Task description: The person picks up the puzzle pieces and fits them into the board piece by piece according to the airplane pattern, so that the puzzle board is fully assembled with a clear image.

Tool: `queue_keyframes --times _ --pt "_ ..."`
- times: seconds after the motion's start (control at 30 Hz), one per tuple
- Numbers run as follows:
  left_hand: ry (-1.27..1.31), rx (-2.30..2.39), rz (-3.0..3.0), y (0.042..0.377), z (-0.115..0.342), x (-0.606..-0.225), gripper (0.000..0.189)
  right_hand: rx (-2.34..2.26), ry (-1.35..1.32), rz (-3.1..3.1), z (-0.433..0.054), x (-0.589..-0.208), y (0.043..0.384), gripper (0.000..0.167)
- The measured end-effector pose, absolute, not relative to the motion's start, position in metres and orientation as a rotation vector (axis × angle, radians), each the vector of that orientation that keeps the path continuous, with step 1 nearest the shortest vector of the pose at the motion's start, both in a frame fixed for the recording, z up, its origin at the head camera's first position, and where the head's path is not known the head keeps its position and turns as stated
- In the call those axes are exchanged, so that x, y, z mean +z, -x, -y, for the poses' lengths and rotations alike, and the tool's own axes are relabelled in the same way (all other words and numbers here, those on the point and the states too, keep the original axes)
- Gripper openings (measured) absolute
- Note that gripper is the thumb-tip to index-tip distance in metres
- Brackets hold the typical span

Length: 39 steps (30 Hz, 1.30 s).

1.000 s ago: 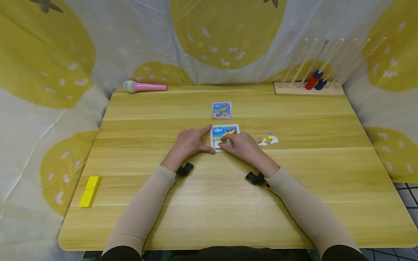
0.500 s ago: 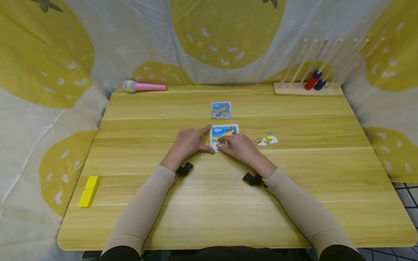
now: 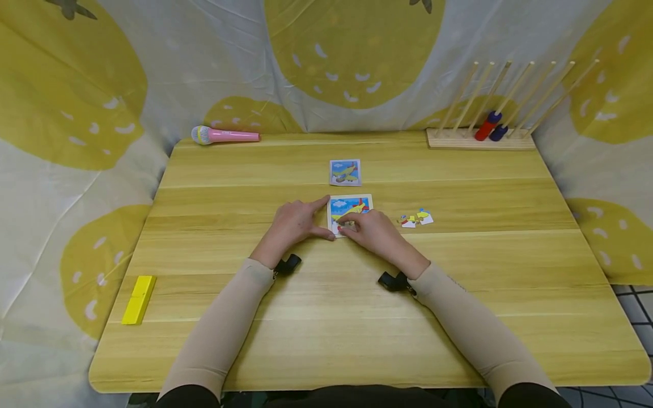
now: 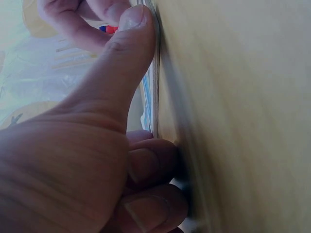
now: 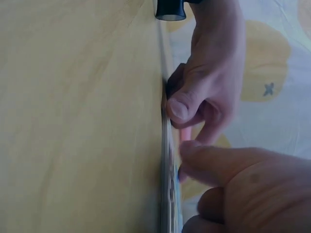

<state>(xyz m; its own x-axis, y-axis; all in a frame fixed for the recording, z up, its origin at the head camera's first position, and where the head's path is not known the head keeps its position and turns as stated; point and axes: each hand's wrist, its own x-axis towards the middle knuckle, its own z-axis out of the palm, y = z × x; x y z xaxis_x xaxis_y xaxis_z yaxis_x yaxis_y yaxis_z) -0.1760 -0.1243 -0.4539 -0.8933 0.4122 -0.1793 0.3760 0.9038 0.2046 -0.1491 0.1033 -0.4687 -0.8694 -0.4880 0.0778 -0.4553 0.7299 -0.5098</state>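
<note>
A small square jigsaw puzzle board (image 3: 352, 196) with a cream rim and a yellow plane picture lies mid-table. My left hand (image 3: 297, 222) holds it at the left side, index finger at the far corner and thumb at the near one. In the left wrist view the thumb (image 4: 129, 53) lies along the board's edge. My right hand (image 3: 376, 229) is over the puzzle's lower part, thumb and index finger pinching a small puzzle piece mostly hidden by the fingers. In the right wrist view, the right thumb (image 5: 204, 158) is close over the board's face.
Loose puzzle pieces (image 3: 424, 217) lie right of the board. Behind it is a matching picture card (image 3: 345, 172). A pink toy microphone (image 3: 232, 136), a wooden peg rack (image 3: 479, 141) with red and blue beads, and yellow blocks (image 3: 139, 300) stand toward the table's edges.
My right hand has shifted slightly left and its fingertips have moved a little over the puzzle's lower left. The left hand keeps its place on the board.
</note>
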Motion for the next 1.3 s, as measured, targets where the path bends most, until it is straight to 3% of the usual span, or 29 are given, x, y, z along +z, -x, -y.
queue_keyframes --times 0.33,0.63,1.3 --pt "-0.577 0.269 -2.824 0.177 0.122 -0.455 0.109 -1.177 0.460 -2.746 -0.173 -0.470 0.151 0.030" --pt "-0.558 0.310 -2.801 0.179 0.122 -0.455 0.117 -1.298 0.246 -2.552 -0.253 -0.475 0.147 0.046" --pt "-0.535 0.322 -2.798 0.177 0.125 -0.453 0.111 -1.073 0.246 -2.662 -0.259 -0.473 0.151 0.036"
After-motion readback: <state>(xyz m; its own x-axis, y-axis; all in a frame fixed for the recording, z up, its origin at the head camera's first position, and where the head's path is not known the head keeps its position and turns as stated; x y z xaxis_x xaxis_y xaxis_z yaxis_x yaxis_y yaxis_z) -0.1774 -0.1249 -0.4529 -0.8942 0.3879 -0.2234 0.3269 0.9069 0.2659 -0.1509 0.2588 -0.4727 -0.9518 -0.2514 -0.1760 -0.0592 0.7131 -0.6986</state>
